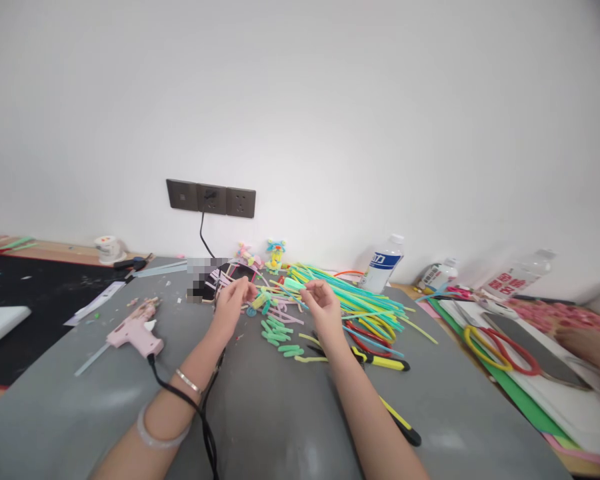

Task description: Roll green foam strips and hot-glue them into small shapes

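My left hand (234,303) is closed, its fingertips on a small yellow and green pipe-cleaner figure (263,300). Level with it, my right hand (324,305) pinches a short bright green pipe-cleaner piece (294,285) between thumb and fingers. Below the hands lie several cut green pipe-cleaner pieces (277,331) in a loose cluster. Long yellow and teal pipe cleaners (360,297) spread behind and beside my right hand. Yellow-and-black pliers (385,361) lie by my right wrist, and another yellow-and-black handle (403,423) is partly hidden by my forearm.
A pink glue gun (137,333) lies at left, its cord running under my left arm. Two finished pipe-cleaner figures (276,255) stand by the wall, near a bottle (383,263). Scissors (503,350) rest at right, where another person's blurred hand (587,350) reaches in.
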Tool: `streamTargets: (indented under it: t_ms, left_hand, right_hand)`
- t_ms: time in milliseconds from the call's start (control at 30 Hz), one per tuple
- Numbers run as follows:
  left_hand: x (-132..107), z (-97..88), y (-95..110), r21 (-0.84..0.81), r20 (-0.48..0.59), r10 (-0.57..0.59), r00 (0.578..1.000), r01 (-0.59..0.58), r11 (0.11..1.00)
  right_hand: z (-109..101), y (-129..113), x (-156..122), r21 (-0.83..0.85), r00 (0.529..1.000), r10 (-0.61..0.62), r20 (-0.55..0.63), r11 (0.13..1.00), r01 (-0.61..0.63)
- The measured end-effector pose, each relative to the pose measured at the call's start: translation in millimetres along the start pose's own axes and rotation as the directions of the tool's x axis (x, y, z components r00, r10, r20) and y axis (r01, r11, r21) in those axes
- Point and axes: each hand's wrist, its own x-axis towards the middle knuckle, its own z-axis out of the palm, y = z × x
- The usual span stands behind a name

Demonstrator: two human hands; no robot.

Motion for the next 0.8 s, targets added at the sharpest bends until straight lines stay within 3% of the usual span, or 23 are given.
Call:
streamTargets:
  t_ms: [133,267,500,800]
  left_hand:
    - [-4,7.7,0,-0.065,0.225,-0.083,0.971,0.1,0.993]
    - [-7,11.4,0,-0.095,0.333,-0.115,0.936,0.155,0.983]
    - [-6,9.9,1,-0.082,0.359,-0.061,0.931,0.097,0.992]
    - [-5,8.3,-3,-0.095,0.331,-0.014,0.944,0.048,0.994]
  right_hand:
    - [3,-2,-5,-0.153,0.987,-0.142,0.075,0.977,0.152]
    - [6,-5,-7,-0.194,0.956,-0.233,0.18,0.944,0.267]
    - [7,-11,-9,-0.199,0.902,-0.286,0.322,0.912,0.36]
    - [10,-7,-10,-0.2,0.929,-0.255,0.269,0.929,0.313]
